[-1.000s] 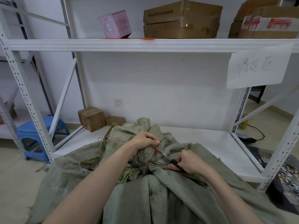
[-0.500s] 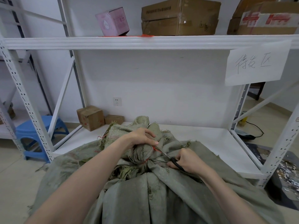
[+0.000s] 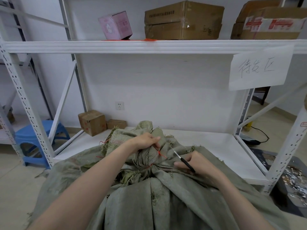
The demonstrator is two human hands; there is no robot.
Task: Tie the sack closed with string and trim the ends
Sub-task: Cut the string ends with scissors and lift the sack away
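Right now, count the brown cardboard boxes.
5: large carton mid top shelf; taped box and plain box behind it, right end; small box and flat box low by wall. Others may be hidden.

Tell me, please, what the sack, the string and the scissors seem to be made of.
The sack: coarse woven fibre or plastic tape, matte grey-green; its edges fray into strands. The string: thin red twine, probably plastic; too fine to be sure. The scissors: shiny metal blades, matte black handles, likely plastic.

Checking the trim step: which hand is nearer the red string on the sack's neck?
Left. The left hand pinches the red string just above the tie; the right hand sits off to its right, holding scissors.
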